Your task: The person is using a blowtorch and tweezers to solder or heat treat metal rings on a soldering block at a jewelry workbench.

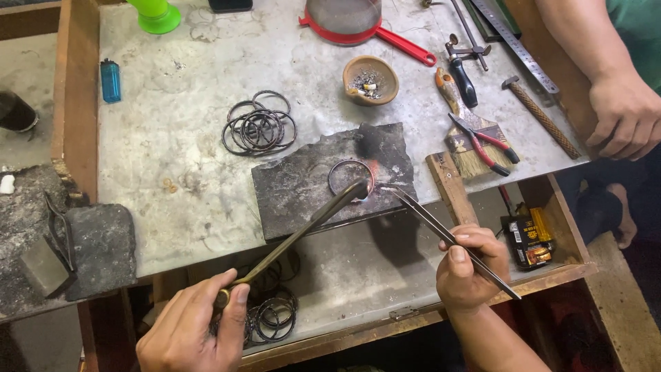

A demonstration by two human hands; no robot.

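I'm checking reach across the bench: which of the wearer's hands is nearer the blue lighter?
Left. The left hand is below the blue lighter; the right hand is far right.

Bright, even daylight across the grey desk (193, 172); soft, short shadows. Orange glow on the ring (351, 178) upon the dark slab (303, 186). Sharp throughout; dim below the desk's front edge.

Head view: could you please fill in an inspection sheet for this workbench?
Surface: grey scuffed benchtop, dark slab on it.
Job's things: ring on slab, glowing at torch tip.
Clutter: ring pile, ash bowl, brush, pliers, hammer, lighter.
Hands: left hand holds torch; right hand holds tweezers.
Cables: nothing seen.
Surroundings: another person's hand resting at bench edge.
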